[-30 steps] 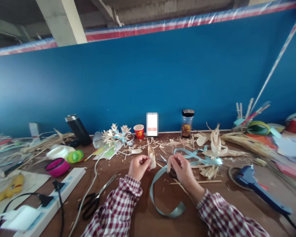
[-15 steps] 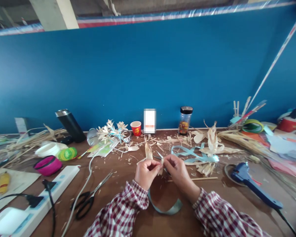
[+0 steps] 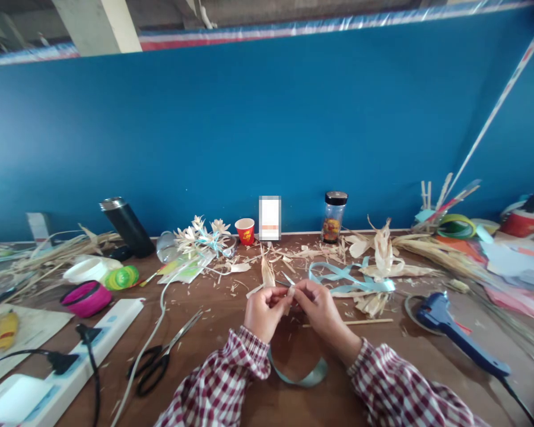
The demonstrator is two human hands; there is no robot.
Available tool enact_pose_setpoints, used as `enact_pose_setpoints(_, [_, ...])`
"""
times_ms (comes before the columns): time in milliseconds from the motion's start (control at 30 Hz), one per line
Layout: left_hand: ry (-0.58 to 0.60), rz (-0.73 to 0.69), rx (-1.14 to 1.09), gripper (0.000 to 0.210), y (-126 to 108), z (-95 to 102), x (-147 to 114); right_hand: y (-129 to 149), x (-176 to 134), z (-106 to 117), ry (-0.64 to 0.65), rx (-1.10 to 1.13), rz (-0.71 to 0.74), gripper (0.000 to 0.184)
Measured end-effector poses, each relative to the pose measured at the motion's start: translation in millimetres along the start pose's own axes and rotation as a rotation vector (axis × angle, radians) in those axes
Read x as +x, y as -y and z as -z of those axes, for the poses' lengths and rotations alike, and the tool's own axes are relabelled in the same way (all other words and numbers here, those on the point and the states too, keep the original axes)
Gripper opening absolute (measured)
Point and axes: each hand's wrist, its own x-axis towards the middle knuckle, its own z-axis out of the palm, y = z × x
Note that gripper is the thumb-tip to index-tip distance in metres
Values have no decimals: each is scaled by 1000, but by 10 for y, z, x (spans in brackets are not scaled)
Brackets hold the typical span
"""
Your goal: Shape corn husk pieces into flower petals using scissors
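Close together over the middle of the table, both my hands are pinched at the fingertips. Between them is a small pale piece of corn husk [image 3: 291, 293], mostly hidden by the fingers. My left hand [image 3: 264, 311] grips it from the left, and my right hand [image 3: 321, 308] meets it from the right. Just behind the fingers a pointed metal blade [image 3: 287, 277] shows; the rest of it is hidden. An upright dry husk leaf [image 3: 267, 273] stands behind my left hand. Below the hands a loop of light blue ribbon [image 3: 314, 376] lies on the table.
Black-handled scissors [image 3: 160, 362] and a white power strip [image 3: 102, 338] lie left. A blue glue gun [image 3: 458, 335] is at right. Husk flowers [image 3: 202, 237], a red paper cup [image 3: 245, 232] and a lidded jar [image 3: 333, 219] stand along the blue partition [image 3: 267, 118].
My right hand has shifted slightly left, and its fingertips now meet those of my left hand. The husk piece is more covered. Other things stay put.
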Motion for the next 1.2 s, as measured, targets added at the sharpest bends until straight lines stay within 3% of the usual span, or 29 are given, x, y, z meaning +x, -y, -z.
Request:
enact_pose_setpoints(300, [-98, -93, 177, 16, 48, 30, 6, -36, 23, -6, 61, 114, -68, 29])
enact_pose_setpoints(500, [-99, -107, 203, 16, 40, 36, -18, -104, 40, 0, 87, 197, -153, 33])
enact_pose_setpoints(833, [-179, -221, 262, 12, 48, -9, -43, -89, 23, 7, 92, 112, -50, 30])
enact_pose_setpoints(1200, [-91, -108, 202, 20, 23, 5, -21, -114, 47, 0, 90, 159, -113, 32])
